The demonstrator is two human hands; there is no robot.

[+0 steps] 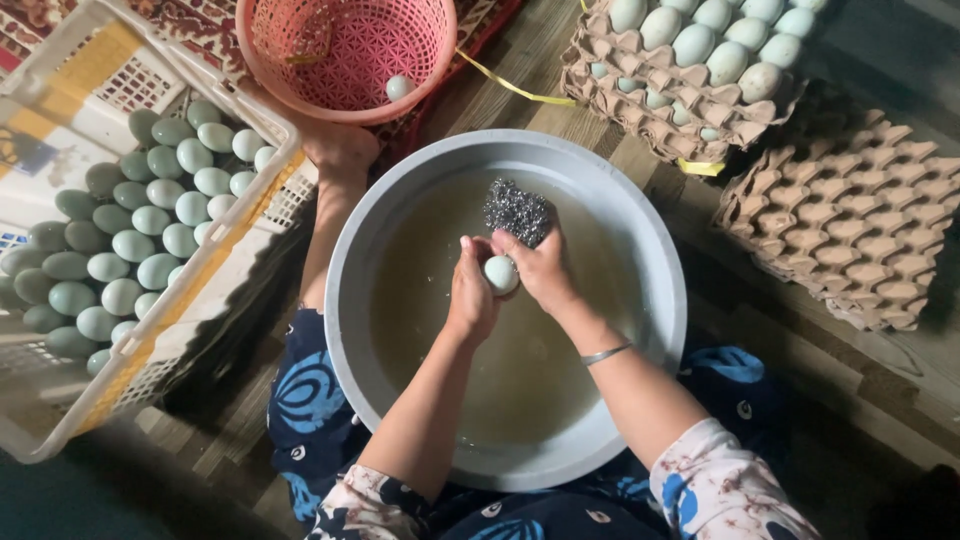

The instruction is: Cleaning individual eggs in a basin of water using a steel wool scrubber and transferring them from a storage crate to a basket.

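Over the basin [660, 300], the left hand [470, 295] is cupping a pale egg [501, 273], fingers curled tight around it, while the right hand [543, 268] is pinching a steel scourer [517, 211] and pressing against the shell. Murky water is sitting below. One egg [399, 87] is lying alone in the pink basket [290, 75], so the scrubbing looks barely begun. The crate [105, 385] on the left is holding plenty more, and a filled tray [600, 85] is waiting top right.

Left hand [472, 295] and right hand [540, 268] meet, fingers curled, forearms converging.
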